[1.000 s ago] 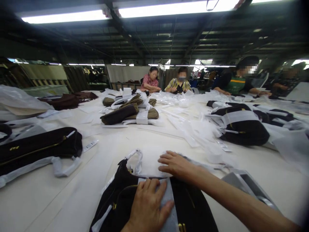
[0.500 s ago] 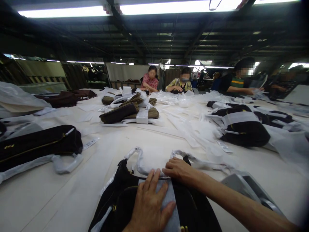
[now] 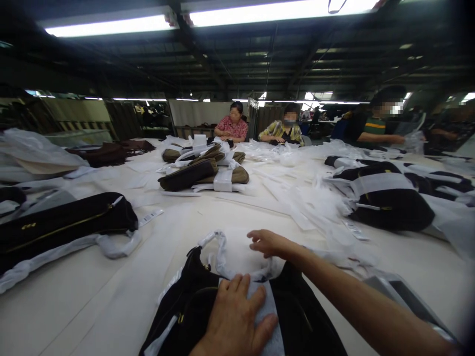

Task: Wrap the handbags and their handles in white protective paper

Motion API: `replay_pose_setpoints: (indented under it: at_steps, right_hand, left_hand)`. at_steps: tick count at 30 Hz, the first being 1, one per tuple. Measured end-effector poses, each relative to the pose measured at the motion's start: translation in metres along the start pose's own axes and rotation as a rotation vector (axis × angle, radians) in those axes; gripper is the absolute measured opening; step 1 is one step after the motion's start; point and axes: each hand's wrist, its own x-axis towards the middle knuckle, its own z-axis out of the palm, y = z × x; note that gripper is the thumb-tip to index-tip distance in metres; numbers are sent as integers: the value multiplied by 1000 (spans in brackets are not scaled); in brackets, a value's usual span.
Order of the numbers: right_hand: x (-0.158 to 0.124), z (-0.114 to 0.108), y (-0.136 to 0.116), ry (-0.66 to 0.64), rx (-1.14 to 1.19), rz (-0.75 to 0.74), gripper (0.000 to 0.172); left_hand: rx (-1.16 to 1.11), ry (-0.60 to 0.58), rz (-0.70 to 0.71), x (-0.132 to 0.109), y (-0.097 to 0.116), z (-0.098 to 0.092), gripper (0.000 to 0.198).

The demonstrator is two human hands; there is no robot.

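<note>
A black handbag [image 3: 193,301] lies on the table right in front of me, its handles wrapped in white paper [image 3: 218,247]. A white paper band [image 3: 269,316] runs across its middle. My left hand [image 3: 233,321] lies flat on that band, fingers spread, pressing it down. My right hand [image 3: 269,243] hovers just beyond the bag's top edge over a white sheet [image 3: 237,252], fingers loosely curved and apart, holding nothing I can see.
A black bag [image 3: 63,225] with wrapped strap lies at left, olive-brown bags [image 3: 200,170] mid-table, more black bags [image 3: 386,198] at right. Loose white wrapping [image 3: 308,198] is strewn about. Several people [image 3: 232,126] sit along the table's far edge. A grey tray [image 3: 401,291] sits by my right forearm.
My right hand lifted off the bag's top edge and moved forward over the white sheet. My left hand stayed flat on the paper band. The view shifted slightly.
</note>
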Motion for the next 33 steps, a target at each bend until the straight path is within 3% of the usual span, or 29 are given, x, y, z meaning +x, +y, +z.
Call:
replay_pose_setpoints:
  at_steps: [4,9,13,16,19,21,25,33]
  right_hand:
    - [51,11,-1,169,69,158,47]
    - [73,0,8,71,308,113,31]
    - [46,-11,15,-5,577,-71,40]
    - [15,3,16,-58,961,-224,55]
    - [-3,23,13,-258,1302,-216,64]
    - [-5,30,8,-346,1322,-146,61]
    - [-7,26,-1,-391,1395,-131,51]
    - [-38,22,-10,-368,1432,-226,47]
  left_hand:
    - [9,-6,3,2,-3,7,46]
    - [5,64,-3,1,-6,15,47]
    - [-36,80,-18,-1,-7,17,46]
    - [-52,104,-9,-3,-6,16,45]
    - [-37,123,-2,-4,-4,14,44]
    - [-20,122,7,-4,-3,12,42]
    - [6,133,19,-4,-1,9,40]
    - [-6,200,8,-8,1,9,38]
